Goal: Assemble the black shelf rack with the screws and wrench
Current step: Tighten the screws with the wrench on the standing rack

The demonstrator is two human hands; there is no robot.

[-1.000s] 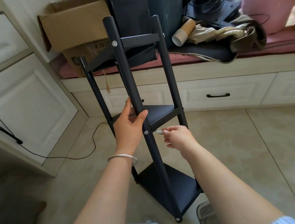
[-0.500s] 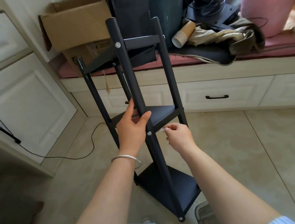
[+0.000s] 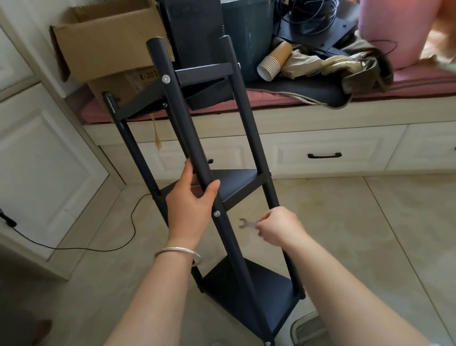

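Note:
The black shelf rack (image 3: pixel 241 188) stands tilted on the tiled floor, with three shelves between round black posts. Silver screw heads show on the near post, one (image 3: pixel 216 214) at the middle shelf and one (image 3: pixel 165 79) at the top shelf. My left hand (image 3: pixel 193 202) grips the near post just above the middle screw. My right hand (image 3: pixel 277 225) pinches a small flat silver wrench (image 3: pixel 246 224), its open jaw pointing left, a short way right of the near post and clear of the screw.
A window seat with drawers (image 3: pixel 326 154) runs behind the rack, piled with a cardboard box (image 3: pixel 107 37), a green bin (image 3: pixel 248 32), paper cups (image 3: pixel 274 61), cables and cloth. White cabinets (image 3: pixel 30 166) stand left. A black cable (image 3: pixel 99 245) trails on the floor.
My right hand has drawn the wrench away from the rack's middle shelf, down and to the right, so its jaw now shows. The rack has tilted slightly; my left hand keeps its grip.

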